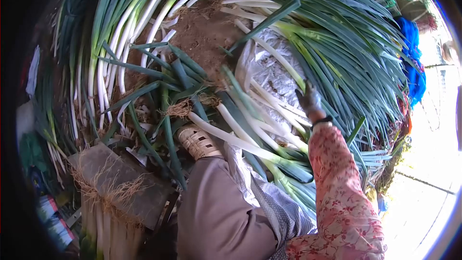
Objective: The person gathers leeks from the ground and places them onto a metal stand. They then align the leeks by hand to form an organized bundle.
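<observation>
My right hand (310,100), in a dark grey glove, is closed round a leek (275,54) where its white stalk turns green. That leek slants up and left over a crumpled silvery plastic sheet (276,65). Just beyond the hand, a big heap of leeks (332,58) fans out with dark green leaves. More leeks (231,137) with roots lie across my lap, below and left of the hand. My left hand is not in view.
A bundle of leeks (98,226) rests roots-up beside a dark flat board (106,168) at lower left. Cut green leaves (180,74) litter the brown soil (204,31). Upright leeks (108,58) line the left. A woven shoe (197,142) is on my foot. Blue netting (411,58) hangs at right.
</observation>
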`<state>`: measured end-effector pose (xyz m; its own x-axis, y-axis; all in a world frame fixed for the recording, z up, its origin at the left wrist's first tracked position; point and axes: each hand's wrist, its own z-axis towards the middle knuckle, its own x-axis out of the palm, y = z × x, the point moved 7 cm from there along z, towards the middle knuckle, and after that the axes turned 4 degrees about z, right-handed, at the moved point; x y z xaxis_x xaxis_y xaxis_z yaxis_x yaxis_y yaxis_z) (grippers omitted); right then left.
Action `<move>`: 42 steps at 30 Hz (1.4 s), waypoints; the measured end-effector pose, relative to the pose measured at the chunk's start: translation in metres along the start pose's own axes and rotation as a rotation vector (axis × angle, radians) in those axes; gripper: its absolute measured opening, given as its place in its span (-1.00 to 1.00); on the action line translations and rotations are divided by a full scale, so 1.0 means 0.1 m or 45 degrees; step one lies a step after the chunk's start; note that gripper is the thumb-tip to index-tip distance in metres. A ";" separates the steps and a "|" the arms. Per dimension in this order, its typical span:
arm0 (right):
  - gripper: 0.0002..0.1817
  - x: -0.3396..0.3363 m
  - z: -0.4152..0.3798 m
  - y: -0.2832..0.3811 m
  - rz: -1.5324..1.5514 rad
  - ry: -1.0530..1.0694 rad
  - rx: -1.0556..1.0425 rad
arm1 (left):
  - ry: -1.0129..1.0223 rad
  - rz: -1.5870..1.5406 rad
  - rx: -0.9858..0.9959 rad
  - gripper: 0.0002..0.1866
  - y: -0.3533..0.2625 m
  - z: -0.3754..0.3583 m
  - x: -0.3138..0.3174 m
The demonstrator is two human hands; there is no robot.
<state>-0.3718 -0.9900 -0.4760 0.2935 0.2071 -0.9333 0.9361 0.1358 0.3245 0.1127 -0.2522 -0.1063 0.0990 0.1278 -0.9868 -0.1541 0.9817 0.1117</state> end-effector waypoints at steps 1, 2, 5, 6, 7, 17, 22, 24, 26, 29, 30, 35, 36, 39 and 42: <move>-0.23 0.04 0.24 -0.02 -0.166 -0.019 -0.004 | 0.009 -0.035 0.026 -0.57 0.01 0.00 0.02; -0.19 0.09 0.45 -0.07 -0.332 -0.036 -0.010 | -0.004 -0.029 0.031 -0.59 0.06 0.04 0.03; -0.20 0.31 0.79 -0.02 -0.338 0.365 0.255 | -0.026 0.070 0.013 -0.64 0.27 0.15 0.07; -0.24 0.36 0.76 0.06 -0.333 0.415 0.236 | -0.033 0.104 0.006 -0.65 0.34 0.19 0.09; -0.28 0.39 0.70 0.12 -0.327 0.455 0.220 | -0.040 0.134 0.000 -0.67 0.40 0.22 0.11; -0.67 -0.19 -0.25 1.09 -0.104 0.316 -0.382 | -0.306 0.450 0.670 -0.59 1.08 0.41 0.40; -0.68 -1.55 -0.18 2.32 0.167 -0.111 -0.693 | 0.380 -0.030 0.088 -0.34 2.21 1.07 1.29; -0.67 -2.39 -0.27 2.95 0.128 -0.457 -0.879 | 0.014 0.917 0.495 -0.32 1.57 0.71 0.98; -0.72 -3.39 -0.63 3.52 0.283 -0.693 -1.014 | -0.037 0.919 0.550 -0.34 1.41 0.59 0.91; -0.60 -4.85 -1.04 3.83 0.272 -1.006 -0.977 | -0.113 0.944 0.649 -0.37 1.23 0.48 0.83; -0.60 -5.11 -1.17 3.76 0.199 -1.120 -1.004 | -0.138 0.946 0.681 -0.38 1.10 0.43 0.79; -0.58 -5.91 -1.76 3.31 -0.149 -1.629 -1.079 | -0.352 0.134 0.447 -0.62 0.63 0.21 0.09; -0.60 -5.83 -1.74 3.21 -0.064 -1.616 -1.053 | -0.408 0.116 0.470 -0.63 0.66 0.21 0.13; -0.60 -4.85 -1.28 2.65 1.777 -0.672 -0.988 | -0.486 0.140 0.499 -0.65 0.67 0.21 0.15; -0.56 -3.07 -1.29 1.97 2.611 -0.500 -0.291 | -0.457 0.224 0.497 -0.63 0.65 0.20 0.14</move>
<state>-0.3027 -0.9016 -0.1061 0.6747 0.0164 0.7379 -0.7334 0.1274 0.6677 0.1233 -0.1844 -0.1102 0.4435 0.2677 -0.8554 0.1704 0.9118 0.3737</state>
